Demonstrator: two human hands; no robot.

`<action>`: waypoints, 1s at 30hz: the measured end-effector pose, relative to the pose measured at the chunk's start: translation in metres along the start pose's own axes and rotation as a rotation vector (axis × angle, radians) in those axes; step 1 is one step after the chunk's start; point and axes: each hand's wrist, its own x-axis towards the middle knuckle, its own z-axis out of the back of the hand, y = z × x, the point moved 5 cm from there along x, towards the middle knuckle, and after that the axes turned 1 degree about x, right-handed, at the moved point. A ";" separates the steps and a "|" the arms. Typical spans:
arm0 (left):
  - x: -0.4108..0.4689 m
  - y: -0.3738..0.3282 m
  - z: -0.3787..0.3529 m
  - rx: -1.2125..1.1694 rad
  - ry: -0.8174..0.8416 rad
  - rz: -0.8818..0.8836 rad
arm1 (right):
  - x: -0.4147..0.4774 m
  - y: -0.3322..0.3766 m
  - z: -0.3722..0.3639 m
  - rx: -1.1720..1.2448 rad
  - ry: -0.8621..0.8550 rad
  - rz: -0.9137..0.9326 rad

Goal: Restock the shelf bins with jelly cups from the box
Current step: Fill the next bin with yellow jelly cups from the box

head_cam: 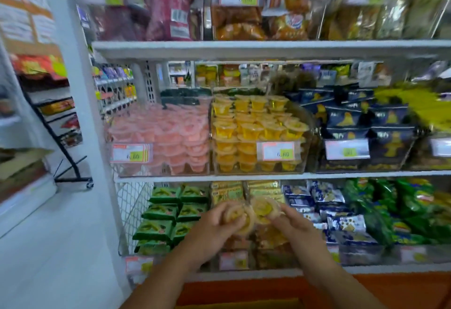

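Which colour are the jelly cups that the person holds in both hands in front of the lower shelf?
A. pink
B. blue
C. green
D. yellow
D: the jelly cups gripped by the left hand and the right hand show yellow jelly under clear lids.

Both forearms angle upward below the yellow bin point(308, 135). The left hand point(217, 227) and right hand point(291, 227) almost meet (backs toward the camera), fingers curled round cups point(263, 207).
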 end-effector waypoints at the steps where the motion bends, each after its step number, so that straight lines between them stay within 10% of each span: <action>1: 0.003 -0.016 0.006 0.038 -0.011 -0.046 | 0.003 0.015 -0.001 -0.018 -0.001 0.041; 10: 0.047 -0.144 0.081 0.250 -0.282 -0.410 | 0.083 0.182 0.005 -0.396 -0.151 0.386; 21: 0.124 -0.161 0.162 0.394 -0.412 -0.433 | 0.265 0.217 -0.011 -0.933 0.071 -0.251; 26: 0.130 -0.146 0.171 0.351 -0.393 -0.444 | 0.272 0.229 -0.006 -1.050 0.027 -0.166; 30: 0.129 -0.146 0.172 0.318 -0.389 -0.458 | 0.266 0.239 0.017 -0.702 0.165 -0.254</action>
